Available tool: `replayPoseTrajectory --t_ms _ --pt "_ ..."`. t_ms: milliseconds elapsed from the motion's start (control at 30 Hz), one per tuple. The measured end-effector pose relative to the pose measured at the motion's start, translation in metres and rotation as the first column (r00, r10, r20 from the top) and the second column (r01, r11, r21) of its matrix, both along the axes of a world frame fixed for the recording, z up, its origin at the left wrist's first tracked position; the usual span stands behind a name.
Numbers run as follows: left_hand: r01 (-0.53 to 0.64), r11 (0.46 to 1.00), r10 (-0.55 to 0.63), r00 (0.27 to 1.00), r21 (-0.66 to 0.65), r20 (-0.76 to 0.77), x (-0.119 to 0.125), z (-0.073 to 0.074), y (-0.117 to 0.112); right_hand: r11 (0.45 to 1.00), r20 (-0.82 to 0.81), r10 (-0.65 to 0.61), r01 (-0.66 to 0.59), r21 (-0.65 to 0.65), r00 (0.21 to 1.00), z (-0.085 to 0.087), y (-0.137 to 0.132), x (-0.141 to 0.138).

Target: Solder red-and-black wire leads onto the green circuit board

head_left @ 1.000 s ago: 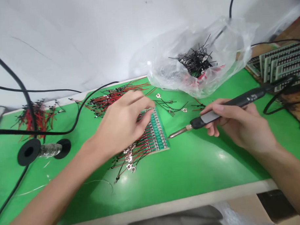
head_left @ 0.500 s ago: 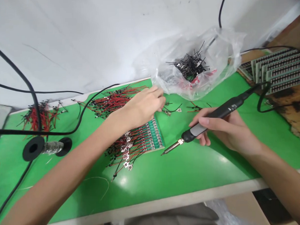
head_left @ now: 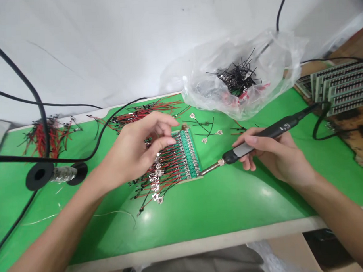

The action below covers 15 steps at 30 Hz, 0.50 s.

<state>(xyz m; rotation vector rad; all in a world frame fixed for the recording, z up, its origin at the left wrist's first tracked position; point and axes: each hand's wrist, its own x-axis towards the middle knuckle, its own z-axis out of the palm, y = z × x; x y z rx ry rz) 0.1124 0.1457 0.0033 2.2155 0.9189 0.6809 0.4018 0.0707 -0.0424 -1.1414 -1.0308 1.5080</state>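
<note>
My right hand (head_left: 271, 152) grips a black soldering iron (head_left: 259, 139) like a pen. Its metal tip is at the lower right corner of a green circuit board (head_left: 188, 157). Rows of red and black wires run left from the board, several ending in small silvery metal tabs (head_left: 155, 180). Over the board's upper left, the thumb and fingers of my left hand (head_left: 148, 141) curl around what appears to be a short wire with a blurred metal tab (head_left: 184, 127) at its end. Part of the wires lies hidden under this hand.
Loose black wires with tabs (head_left: 206, 129) lie right of the board. Behind them sits a clear plastic bag (head_left: 194, 94) of black wires. Red wire piles (head_left: 46, 134) and a solder spool (head_left: 63, 174) are at left, with black cables crossing. Stacked boards (head_left: 346, 86) stand at right.
My left hand has drawn back left from near the loose black wires to above the board. The soldering iron's tip has moved slightly up and right, to the board's corner.
</note>
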Motion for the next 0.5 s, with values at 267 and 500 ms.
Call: replayPoseTrajectory --t_ms 267,500 --pt "-0.011 0.995 0.010 1.000 -0.098 -0.011 -0.017 -0.026 -0.037 0.997 -0.013 -0.062 0.061 -0.048 0.998 -0.011 0.005 -0.009" --pt "0.038 0.999 -0.038 0.999 0.002 -0.015 -0.028 -0.028 -0.045 0.996 -0.001 -0.059 0.059 -0.070 0.998 -0.007 0.004 -0.011"
